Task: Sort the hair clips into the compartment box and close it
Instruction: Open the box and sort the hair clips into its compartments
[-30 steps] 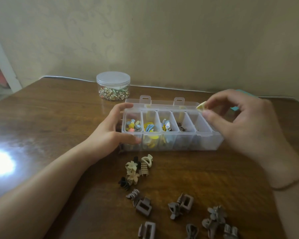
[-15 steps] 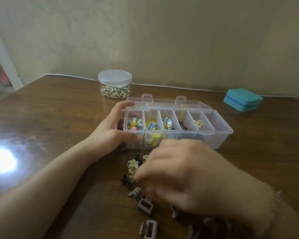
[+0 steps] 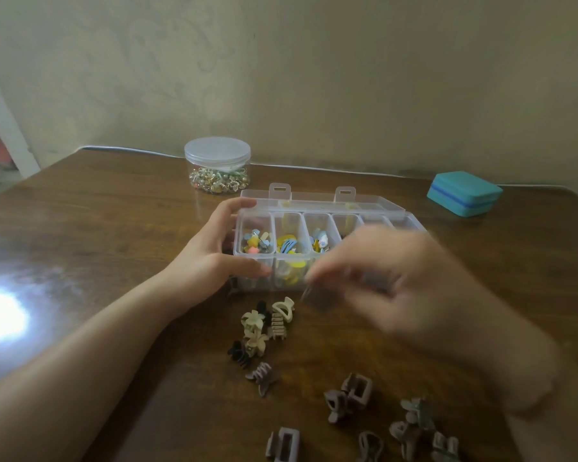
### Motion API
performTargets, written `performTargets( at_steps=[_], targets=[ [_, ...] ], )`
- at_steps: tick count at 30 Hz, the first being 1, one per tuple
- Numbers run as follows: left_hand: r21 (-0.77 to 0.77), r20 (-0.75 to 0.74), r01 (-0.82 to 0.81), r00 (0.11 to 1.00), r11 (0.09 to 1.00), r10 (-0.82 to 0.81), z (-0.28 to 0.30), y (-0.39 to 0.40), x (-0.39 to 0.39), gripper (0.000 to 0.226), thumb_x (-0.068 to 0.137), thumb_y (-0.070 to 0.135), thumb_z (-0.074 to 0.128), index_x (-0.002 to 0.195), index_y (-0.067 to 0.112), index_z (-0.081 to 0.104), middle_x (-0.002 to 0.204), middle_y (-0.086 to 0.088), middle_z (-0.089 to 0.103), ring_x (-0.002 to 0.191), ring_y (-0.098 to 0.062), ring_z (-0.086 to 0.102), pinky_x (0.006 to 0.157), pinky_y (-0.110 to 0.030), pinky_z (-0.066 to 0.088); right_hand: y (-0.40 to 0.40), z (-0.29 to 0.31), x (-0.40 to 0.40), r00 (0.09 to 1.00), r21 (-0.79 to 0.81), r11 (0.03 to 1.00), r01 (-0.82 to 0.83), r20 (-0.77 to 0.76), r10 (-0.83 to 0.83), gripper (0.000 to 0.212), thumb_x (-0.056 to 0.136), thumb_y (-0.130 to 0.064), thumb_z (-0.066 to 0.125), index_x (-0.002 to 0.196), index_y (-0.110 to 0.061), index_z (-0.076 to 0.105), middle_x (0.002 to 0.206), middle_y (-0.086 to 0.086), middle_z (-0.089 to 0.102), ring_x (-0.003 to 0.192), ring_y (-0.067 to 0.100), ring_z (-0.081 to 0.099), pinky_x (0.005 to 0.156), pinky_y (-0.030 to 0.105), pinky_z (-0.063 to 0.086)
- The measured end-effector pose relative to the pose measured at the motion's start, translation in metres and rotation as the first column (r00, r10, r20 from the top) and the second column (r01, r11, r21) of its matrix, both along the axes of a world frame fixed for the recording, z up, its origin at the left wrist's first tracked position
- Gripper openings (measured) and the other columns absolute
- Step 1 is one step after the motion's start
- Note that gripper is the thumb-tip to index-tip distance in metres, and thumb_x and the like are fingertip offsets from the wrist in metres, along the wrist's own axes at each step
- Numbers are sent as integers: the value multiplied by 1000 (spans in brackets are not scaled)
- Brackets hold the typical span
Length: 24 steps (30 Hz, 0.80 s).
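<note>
Left hand (image 3: 211, 258): fingers curled round left end of compartment box (image 3: 314, 248), mid-table, lid open. Right hand (image 3: 401, 288): blurred, grip indeterminate. Hair clips (image 3: 264, 328): loose toward table's near edge.

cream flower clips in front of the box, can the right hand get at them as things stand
Probably yes. The cream flower clips lie uncovered on the table, and the blurred right hand hovers just beside them; the left hand grips the box's end.

**Blurred hand, hidden box**

The right hand (image 3: 404, 288) is blurring, so its grip is not readable. It is covering the right compartments of the box (image 3: 254, 225). The bottom edge is cutting some clips (image 3: 444, 445).
</note>
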<state>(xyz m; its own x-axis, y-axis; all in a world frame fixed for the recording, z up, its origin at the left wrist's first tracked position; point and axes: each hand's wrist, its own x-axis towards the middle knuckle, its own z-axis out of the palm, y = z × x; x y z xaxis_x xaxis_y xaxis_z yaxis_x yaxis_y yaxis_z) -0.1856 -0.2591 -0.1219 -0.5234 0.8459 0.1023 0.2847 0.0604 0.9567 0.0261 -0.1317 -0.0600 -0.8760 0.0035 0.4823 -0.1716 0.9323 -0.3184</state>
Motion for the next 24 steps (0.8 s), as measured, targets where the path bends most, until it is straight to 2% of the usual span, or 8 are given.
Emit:
performTargets(
  at_steps=[3,6,8,10,13,17,20,24],
  targets=[
    [-3,4,2,1000,1000,-2,1,0,0,100,42,43,80,134,49,42,122,20,61,105,-2,64,89,-30,54,31,6,8,898,-157,926,343,-233,-372,11,85,-15,70,89,-25,73,80,-17,68,66,2,59,60,4,39],
    [-9,12,2,1000,1000,-2,0,0,-1,99,43,42,82,134,49,42,125,18,60,111,-7,63,97,-40,53,52,0,10,807,-77,815,575,-108,-580,10,86,-23,69,88,-32,68,75,-16,64,67,5,59,59,18,46],
    [-9,14,1,1000,1000,-1,0,0,-2,99,43,41,82,134,49,42,124,18,61,111,-8,63,97,-41,52,55,-4,10,783,-13,784,621,-19,-621,8,86,-27,69,88,-34,67,73,-18,61,71,6,57,59,24,44],
    [-10,8,1,1000,1000,-1,0,0,-1,99,44,40,82,134,48,42,124,18,61,112,-8,63,97,-39,53,53,-1,11,783,-31,786,617,-71,-617,5,86,-26,68,88,-30,69,74,-16,63,70,4,57,57,22,44],
    [-9,6,-2,1000,1000,2,1,-1,0,96,51,31,83,136,46,41,125,15,60,112,-9,62,95,-36,53,35,8,11,839,-76,857,510,-175,-515,3,84,-28,67,84,-30,70,72,-16,65,63,8,60,55,19,46],
    [4,15,-3,1000,1000,3,-1,0,0,95,52,27,83,135,45,42,125,12,61,109,-10,65,96,-40,53,-6,0,1,988,85,991,107,99,-115,20,84,-39,63,103,-35,68,92,-17,68,83,3,62,70,30,55],
    [25,20,-6,1000,1000,6,-3,1,-1,95,46,35,83,132,47,45,123,12,64,110,-12,65,97,-42,53,-29,-15,-9,956,278,942,-189,272,112,28,87,-34,64,115,-35,64,107,-13,62,94,9,56,76,34,52],
    [29,26,-4,1000,1000,3,-4,2,-2,95,45,34,84,131,47,45,125,11,63,114,-15,63,99,-46,52,-36,-29,-16,900,325,885,-334,389,196,26,89,-38,61,114,-37,64,104,-10,59,88,13,53,67,32,47]
  ],
)
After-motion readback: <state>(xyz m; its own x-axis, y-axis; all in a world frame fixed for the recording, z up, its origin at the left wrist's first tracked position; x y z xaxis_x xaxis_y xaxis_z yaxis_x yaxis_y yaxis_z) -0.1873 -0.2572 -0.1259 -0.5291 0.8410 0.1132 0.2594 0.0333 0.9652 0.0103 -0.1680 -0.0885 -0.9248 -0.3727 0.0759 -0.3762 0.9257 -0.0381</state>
